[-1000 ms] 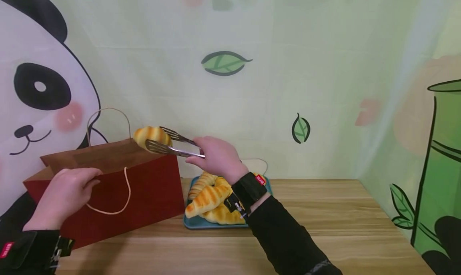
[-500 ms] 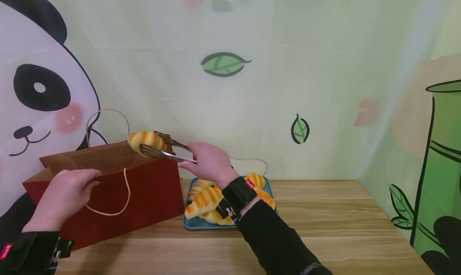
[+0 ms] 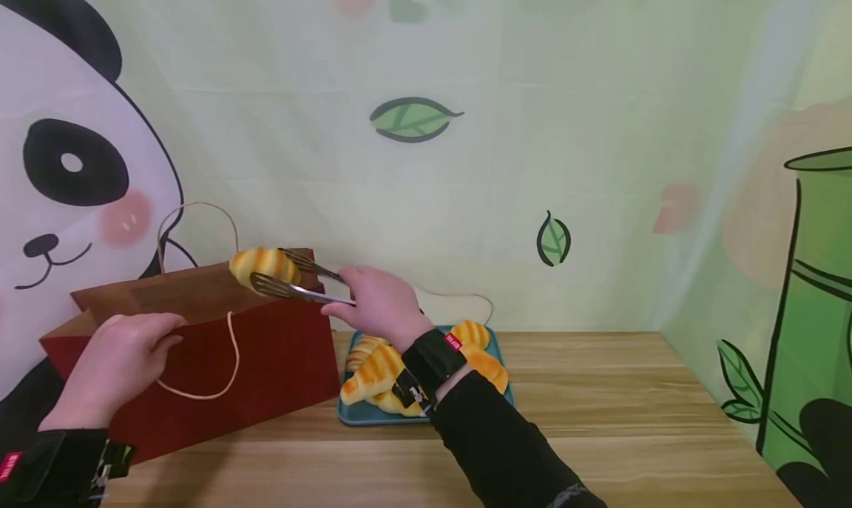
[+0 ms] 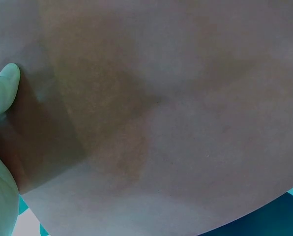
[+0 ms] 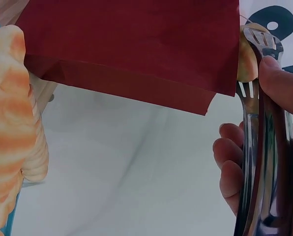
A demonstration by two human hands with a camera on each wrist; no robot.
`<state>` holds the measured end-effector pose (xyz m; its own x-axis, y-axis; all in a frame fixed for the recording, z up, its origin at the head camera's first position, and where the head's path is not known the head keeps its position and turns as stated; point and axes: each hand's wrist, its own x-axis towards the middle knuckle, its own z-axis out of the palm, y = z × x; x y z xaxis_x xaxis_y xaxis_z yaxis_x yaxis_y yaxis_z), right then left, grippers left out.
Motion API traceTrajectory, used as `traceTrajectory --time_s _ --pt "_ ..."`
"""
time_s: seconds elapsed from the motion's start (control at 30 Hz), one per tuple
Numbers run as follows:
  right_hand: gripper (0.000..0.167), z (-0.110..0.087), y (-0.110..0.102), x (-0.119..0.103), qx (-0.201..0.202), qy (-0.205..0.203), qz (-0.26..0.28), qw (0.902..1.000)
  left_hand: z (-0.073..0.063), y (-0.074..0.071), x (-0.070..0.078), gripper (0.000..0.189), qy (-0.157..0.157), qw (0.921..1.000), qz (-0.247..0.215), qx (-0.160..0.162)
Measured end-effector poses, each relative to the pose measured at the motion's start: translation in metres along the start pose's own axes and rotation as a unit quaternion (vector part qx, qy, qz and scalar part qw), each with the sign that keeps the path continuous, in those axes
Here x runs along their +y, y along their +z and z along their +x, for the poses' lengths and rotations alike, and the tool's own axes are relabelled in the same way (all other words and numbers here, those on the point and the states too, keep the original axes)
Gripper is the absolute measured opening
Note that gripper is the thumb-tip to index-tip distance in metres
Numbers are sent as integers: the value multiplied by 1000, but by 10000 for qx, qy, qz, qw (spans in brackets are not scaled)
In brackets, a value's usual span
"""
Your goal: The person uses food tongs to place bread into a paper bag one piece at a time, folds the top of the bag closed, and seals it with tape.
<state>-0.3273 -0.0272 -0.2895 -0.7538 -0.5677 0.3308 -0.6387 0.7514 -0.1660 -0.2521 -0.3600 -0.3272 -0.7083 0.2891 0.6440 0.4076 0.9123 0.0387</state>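
In the head view my right hand grips metal serving tongs, whose slotted ends pinch a striped bread roll. The roll hangs above the right part of a red paper bag's open top. My left hand holds the bag's near rim at its left side, fingers curled over the edge. Brown paper fills most of the left wrist view, with a thumb at its left edge. From the right wrist, the tongs stand beside the bag, and the roll is partly hidden behind their tips.
To the right of the bag, a blue tray carries several breads, including a croissant; my right forearm partly covers it. Rope handles loop from the bag. A printed cloth hangs behind the wooden table.
My right hand has moved left and slightly down, bringing the tongs and roll farther over the bag opening. More of the tray's right side shows. The left hand keeps its place on the rim.
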Motion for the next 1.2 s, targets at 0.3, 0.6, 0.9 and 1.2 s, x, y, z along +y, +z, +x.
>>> traceTrajectory --time_s 0.3,0.6,0.9,1.2 --pt "70 1 -2 -1 -32 214 373 9991 -1 1 -1 32 -67 10000 -30 -51" --pt "74 -1 -2 0 -87 183 364 9991 -1 3 -2 30 -3 10000 92 14" --pt "72 -7 -5 5 -41 174 522 9985 -1 2 0 28 -81 9998 170 -31" --pt "67 -20 -4 16 125 65 641 9978 1 3 2 29 3 9999 133 48"
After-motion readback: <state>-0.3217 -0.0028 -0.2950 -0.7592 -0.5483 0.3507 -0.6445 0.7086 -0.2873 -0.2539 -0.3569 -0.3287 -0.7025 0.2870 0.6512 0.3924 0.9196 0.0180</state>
